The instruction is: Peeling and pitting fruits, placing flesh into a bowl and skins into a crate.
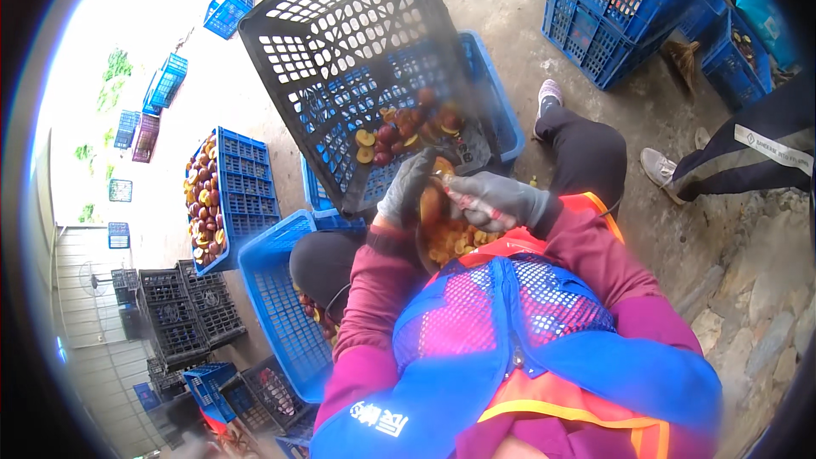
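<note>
Head view, gloved left hand (406, 189) fingers curled round orange-fleshed fruit (431, 201) – cut open, right hand (497, 200) fist gripping red-handled knife (476, 206)

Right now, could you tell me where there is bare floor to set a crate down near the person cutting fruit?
Bare concrete floor lies between the tilted black crate and the stacked blue crates. Another bare patch runs left of the black crate, above the blue crate of fruit halves. It is crowded around the gloved left hand and right hand, and among the crates at lower left.
</note>
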Available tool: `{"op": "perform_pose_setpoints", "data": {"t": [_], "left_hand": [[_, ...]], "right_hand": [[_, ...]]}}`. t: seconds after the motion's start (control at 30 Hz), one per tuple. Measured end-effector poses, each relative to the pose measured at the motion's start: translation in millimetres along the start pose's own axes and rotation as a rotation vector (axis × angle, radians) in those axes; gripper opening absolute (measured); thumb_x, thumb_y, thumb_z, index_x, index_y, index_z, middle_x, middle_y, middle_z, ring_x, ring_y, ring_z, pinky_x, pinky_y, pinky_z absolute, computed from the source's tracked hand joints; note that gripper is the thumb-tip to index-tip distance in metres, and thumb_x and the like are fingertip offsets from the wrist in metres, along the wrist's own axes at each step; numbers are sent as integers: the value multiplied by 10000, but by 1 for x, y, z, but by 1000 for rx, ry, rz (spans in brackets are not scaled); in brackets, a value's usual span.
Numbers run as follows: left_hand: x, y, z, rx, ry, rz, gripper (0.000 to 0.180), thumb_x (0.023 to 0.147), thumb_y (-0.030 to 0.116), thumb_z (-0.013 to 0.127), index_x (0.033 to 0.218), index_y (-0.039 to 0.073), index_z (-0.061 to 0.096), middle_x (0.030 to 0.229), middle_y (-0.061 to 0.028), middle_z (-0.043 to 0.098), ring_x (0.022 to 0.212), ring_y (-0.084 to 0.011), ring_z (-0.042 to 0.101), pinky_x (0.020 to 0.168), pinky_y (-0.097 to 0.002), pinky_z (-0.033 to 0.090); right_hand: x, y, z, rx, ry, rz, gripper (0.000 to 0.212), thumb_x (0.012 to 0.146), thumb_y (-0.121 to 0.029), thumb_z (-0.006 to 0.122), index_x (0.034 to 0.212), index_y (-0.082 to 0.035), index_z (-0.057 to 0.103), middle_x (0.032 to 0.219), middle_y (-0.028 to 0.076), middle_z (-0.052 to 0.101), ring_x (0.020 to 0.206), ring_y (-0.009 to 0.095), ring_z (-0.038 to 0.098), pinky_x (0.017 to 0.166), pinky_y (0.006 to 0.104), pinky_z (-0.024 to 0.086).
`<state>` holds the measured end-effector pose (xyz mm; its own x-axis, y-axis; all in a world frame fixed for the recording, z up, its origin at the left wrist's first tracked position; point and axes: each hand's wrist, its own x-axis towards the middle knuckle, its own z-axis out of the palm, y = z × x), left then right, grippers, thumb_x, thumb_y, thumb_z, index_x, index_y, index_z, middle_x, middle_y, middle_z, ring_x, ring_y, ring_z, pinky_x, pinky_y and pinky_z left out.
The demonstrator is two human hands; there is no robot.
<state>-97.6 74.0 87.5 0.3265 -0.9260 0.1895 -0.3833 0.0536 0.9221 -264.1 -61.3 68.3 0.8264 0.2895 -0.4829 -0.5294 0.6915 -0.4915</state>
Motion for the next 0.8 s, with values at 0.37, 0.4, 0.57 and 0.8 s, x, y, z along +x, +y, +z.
{"op": "perform_pose_setpoints", "data": {"t": [0.37,0.4,0.57,0.8], "left_hand": [[-37,-27,7,-911,329,-613,426,1074,463,530,1150,72,680,959,-33,687,800,-150,639,720,-296,514],[-39,-23,-17,-808,276,-669,436,1081,473,507,1177,82,673,963,-33,680,807,-146,634,719,-295,512],[-79,7,-93,-208,321,-409,435,1086,403,480,1274,43,635,1014,-74,687,892,-178,656,781,-313,537],[-151,57,-199,1029,164,-621,539,967,413,665,1309,-2,639,1232,-202,680,1109,-346,669,965,-429,532]], "right_hand": [[-13,15,42,-404,-52,120,527,1076,-543,473,900,-76,642,600,-8,502,396,56,406,326,226,286],[-18,13,57,-676,-21,168,566,1074,-565,465,839,-85,651,600,-22,502,418,49,415,351,231,291],[-17,27,20,-874,227,2,591,1069,-571,465,979,-29,684,671,39,570,472,123,520,449,289,446],[7,46,-14,-1220,178,-68,644,1032,-631,416,1242,-96,707,1005,159,711,903,314,681,807,410,509]]}}
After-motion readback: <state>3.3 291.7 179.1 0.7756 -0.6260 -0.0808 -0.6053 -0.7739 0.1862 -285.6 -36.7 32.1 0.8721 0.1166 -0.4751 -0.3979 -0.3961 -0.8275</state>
